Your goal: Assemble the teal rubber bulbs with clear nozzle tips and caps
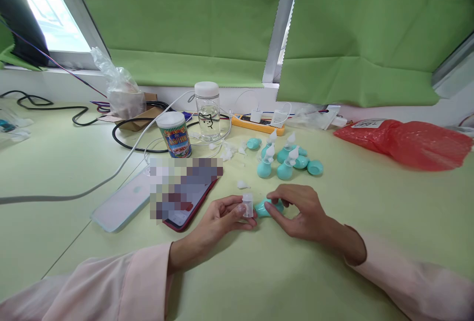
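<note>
My left hand (pixel 230 216) pinches a small translucent plastic piece (pixel 247 205), shaped like a short tube, between thumb and fingers. Right beside it, my right hand (pixel 299 207) has its thumb and forefinger closed on a teal squeeze bulb (pixel 263 208); its fingers partly cover the bulb. Beyond the hands stand several teal bulbs fitted with translucent nozzles, like nasal aspirators (pixel 264 167). Loose teal bulbs (pixel 315 167) lie next to them. A single translucent nozzle (pixel 242 184) rests on the table just past my left hand.
Left of my hands lie a phone (pixel 192 197) and a pale phone case (pixel 122 205). Behind them are a printed canister (pixel 174 135), a lidded clear jar (pixel 208 113) and cables. An orange power strip (pixel 257 125) runs along the wall. A red plastic bag (pixel 407 143) lies at right.
</note>
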### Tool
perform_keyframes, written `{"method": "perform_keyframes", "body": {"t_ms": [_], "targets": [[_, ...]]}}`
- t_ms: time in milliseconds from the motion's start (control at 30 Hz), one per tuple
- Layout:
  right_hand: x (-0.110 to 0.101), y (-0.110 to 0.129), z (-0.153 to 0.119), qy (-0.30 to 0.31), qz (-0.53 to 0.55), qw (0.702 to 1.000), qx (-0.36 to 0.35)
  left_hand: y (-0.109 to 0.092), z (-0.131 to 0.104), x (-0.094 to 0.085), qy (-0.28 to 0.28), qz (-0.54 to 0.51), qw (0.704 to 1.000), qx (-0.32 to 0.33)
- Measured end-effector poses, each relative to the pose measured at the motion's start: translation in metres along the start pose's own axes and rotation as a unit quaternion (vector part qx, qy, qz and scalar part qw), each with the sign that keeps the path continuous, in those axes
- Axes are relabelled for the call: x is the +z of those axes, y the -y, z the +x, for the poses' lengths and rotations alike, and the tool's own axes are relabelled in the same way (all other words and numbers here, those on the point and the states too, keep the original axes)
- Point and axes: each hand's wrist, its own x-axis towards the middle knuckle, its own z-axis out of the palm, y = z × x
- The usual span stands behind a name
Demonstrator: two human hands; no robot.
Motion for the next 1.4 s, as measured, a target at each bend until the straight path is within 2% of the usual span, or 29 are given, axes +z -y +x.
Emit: {"method": "perform_keyframes", "body": {"t_ms": [133,233,333,433,567,733,833,967,1167,1300,1400], "targets": [[-0.01,-0.008,0.008,0.195,-0.097,0.975,-0.048,-0.004,0.0,0.001,-0.01,0.017,1.0,0.003],[-0.01,-0.011,0.009,0.257,-0.159,0.952,-0.048,-0.008,-0.002,0.003,0.001,0.051,0.999,-0.004],[-0.01,-0.012,0.01,0.237,-0.136,0.961,-0.035,-0.009,-0.002,0.003,0.0,0.083,0.996,-0.011],[-0.013,-0.01,0.012,0.204,-0.036,0.978,-0.023,-0.007,-0.001,0.001,0.002,0.103,0.995,0.009],[-0.014,-0.005,0.011,0.194,0.053,0.979,-0.022,-0.004,0.0,-0.002,-0.024,0.126,0.992,0.023],[-0.005,-0.008,0.006,0.176,0.038,0.984,-0.018,-0.004,-0.001,-0.001,-0.072,0.154,0.985,-0.006],[0.0,-0.012,0.003,0.163,0.027,0.986,-0.013,-0.006,-0.002,0.001,-0.08,0.156,0.984,-0.022],[0.006,-0.014,0.001,0.138,0.023,0.99,-0.025,-0.007,-0.003,0.001,-0.065,0.158,0.985,-0.004],[0.011,-0.007,-0.002,0.118,0.028,0.993,-0.004,-0.006,-0.003,-0.001,-0.045,0.228,0.972,0.017],[0.011,-0.002,-0.004,0.113,0.008,0.993,-0.018,-0.005,-0.004,0.0,-0.048,0.214,0.976,0.016],[0.011,0.0,-0.005,0.11,0.029,0.993,-0.013,-0.004,-0.006,0.001,-0.027,0.203,0.978,0.025]]}}
